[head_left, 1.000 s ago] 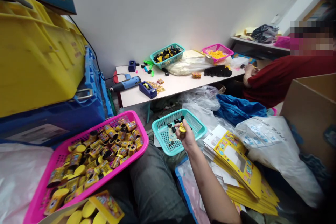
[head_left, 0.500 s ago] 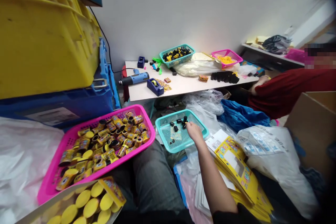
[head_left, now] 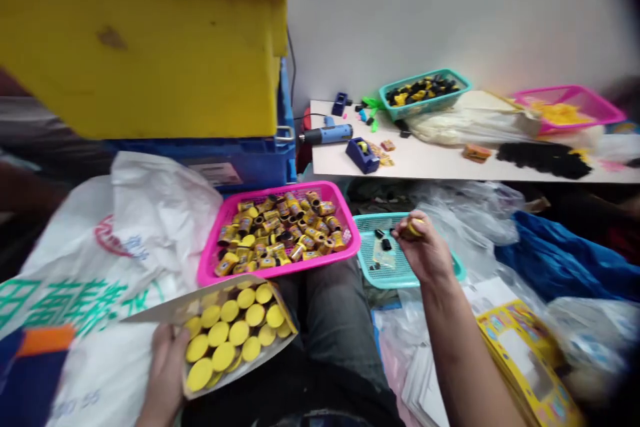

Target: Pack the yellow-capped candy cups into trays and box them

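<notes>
Right hand (head_left: 425, 253), over teal basket (head_left: 400, 275), near side bare: fingers clamped on canister (head_left: 414, 228), axis unclear. Left hand (head_left: 167, 368) gripping carton (head_left: 175, 310) near pink basket (head_left: 280, 272), mouth upward.

1. The open box (head_left: 170, 309), with pale inner walls, is lying slightly tilted just on the near side of the pink basket (head_left: 310, 263), its opening facing up
2. Yellow-topped containers (head_left: 239, 332) are standing closely packed inside the box, their flat round tops showing side by side
3. One small yellow container (head_left: 413, 228) is being held to the right of the pink basket, partly hidden
</notes>
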`<state>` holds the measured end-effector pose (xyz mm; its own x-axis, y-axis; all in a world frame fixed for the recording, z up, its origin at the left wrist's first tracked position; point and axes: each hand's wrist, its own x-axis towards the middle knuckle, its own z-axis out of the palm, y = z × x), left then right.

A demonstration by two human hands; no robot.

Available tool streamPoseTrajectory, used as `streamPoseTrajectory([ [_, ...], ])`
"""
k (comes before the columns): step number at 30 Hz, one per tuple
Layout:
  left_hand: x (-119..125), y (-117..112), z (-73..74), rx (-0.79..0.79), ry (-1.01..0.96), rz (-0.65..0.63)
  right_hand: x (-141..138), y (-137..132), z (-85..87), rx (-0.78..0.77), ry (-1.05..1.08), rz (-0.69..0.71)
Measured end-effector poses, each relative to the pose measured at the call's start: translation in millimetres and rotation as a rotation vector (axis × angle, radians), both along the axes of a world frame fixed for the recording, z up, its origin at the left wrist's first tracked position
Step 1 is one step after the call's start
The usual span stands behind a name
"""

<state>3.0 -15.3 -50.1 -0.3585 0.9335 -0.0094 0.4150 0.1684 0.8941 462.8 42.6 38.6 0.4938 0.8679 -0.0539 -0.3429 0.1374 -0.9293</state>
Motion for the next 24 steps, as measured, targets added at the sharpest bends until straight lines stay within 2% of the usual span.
streamPoseTrajectory([
  [2,-1,1,-1.9,-0.027,-0.039,0.046,-19,7,19.6,0.098,0.012,0.069],
  [4,2,1,1.7,-0.045,-0.084,0.031,-39,9,38.3,0.133,-0.032,0.176],
  [7,7,0,10.0,-0.052,-0.138,-0.006,-74,2,60.3,0.123,-0.181,0.491],
  [10,5,-4,9.4,-0.042,-0.185,-0.022,-114,-14,71.0,0.067,-0.519,0.839],
  [12,-1,-10,5.5,0.089,-0.119,0.013,-142,-25,70.9,0.099,-0.786,1.008],
  [14,-8,-18,5.5,0.384,0.101,0.001,-167,-34,65.6,0.189,-0.981,1.085],
  [15,-11,-22,8.3,0.537,0.247,-0.081,-177,-38,61.9,0.221,-1.042,1.107],
  [17,-14,-29,18.6,0.712,0.512,-0.387,-194,-42,54.3,0.24,-1.133,1.174],
  [19,-13,-32,31.1,0.69,0.677,-0.682,-206,-43,48.0,0.237,-1.254,1.272],
  [20,-12,-32,36.3,0.657,0.729,-0.767,-211,-42,45.1,0.232,-1.338,1.306],
  [22,-10,-31,42.0,0.636,0.787,-0.815,-218,-40,38.2,0.22,-1.507,1.34],
  [24,-9,-30,41.4,0.647,0.796,-0.822,-224,-35,28.3,0.254,-1.61,1.363],
])
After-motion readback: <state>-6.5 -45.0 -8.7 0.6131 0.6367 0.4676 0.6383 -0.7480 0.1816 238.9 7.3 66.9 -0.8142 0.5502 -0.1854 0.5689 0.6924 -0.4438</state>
